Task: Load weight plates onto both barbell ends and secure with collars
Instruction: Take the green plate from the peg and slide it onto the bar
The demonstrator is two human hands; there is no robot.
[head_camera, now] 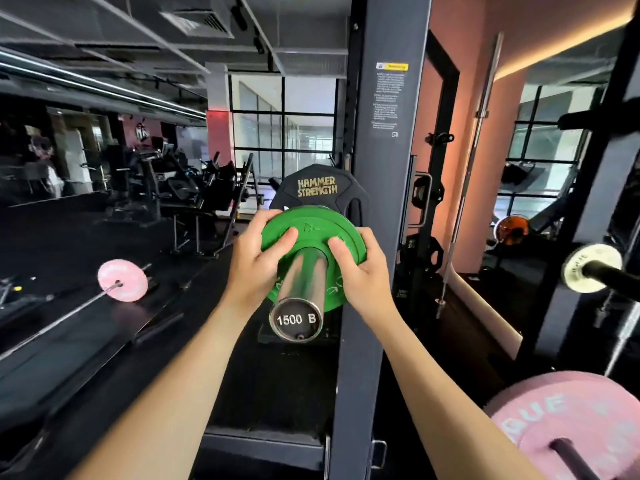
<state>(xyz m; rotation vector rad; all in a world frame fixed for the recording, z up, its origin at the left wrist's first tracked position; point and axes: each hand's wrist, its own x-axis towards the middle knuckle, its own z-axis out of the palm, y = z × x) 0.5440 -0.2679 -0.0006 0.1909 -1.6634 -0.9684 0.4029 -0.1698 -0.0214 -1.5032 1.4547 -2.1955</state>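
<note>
Barbell sleeve point(304, 284), chrome and pointing toward the camera with "1500 B" stamped on its end cap, runs through the centre of the frame beside a dark grey rack upright point(377, 209) that rises from floor to ceiling and carries a printed warning label. A black plate point(317, 188) lettered "HAMMER STRENGTH" in gold sits furthest in on the sleeve, close to the upright. Against its near face sits a smaller green plate point(313, 230), threaded onto the sleeve and gripped at both sides by a person's bare hands. The left hand point(258, 259) clamps the plate's left edge, fingers curled over the rim and thumb pressed on the front face. The right hand point(360, 268) holds the right edge the same way, thumb on the face beside the sleeve. Both forearms reach in from the bottom of the frame.

At lower right, a pink bumper plate point(575, 420) with pale lettering hangs on a dark storage peg. A white plate point(590, 268) sits on another bar at the right edge. A bare bar point(471, 174) stands near-upright against the salmon wall. On the black floor at left lies a thin barbell carrying a small pink plate point(122, 280). Exercise machines stand blurred in the dim background before tall windows.
</note>
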